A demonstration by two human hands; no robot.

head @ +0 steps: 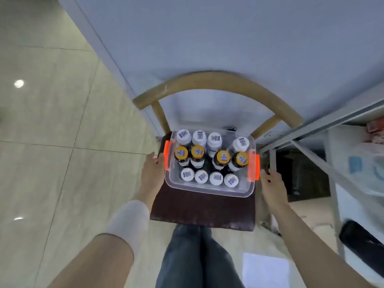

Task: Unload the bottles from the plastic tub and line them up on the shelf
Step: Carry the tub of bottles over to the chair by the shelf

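- while the tub [207, 190] sat on the chair [203, 210], full of bottles [197, 152], unloading seemed unstarted.
- left hand [152, 171] and right hand [272, 183] flanked it, fingers loose, holding nothing.
- next move likely called for gripping one cap and lifting it to the shelf [332, 121].

I've got a clear tub [207, 189] with bright orange latches [254, 165]. Some bottles have white caps [184, 136] and others yellow caps [181, 152], and every cap has a blue-and-white barcode sticker [216, 138]. I also see a dark maroon chair seat [203, 210], tan wooden backrest [218, 79], beige tiled floor [52, 121], blue jeans [193, 256] and a white sleeve [128, 219].
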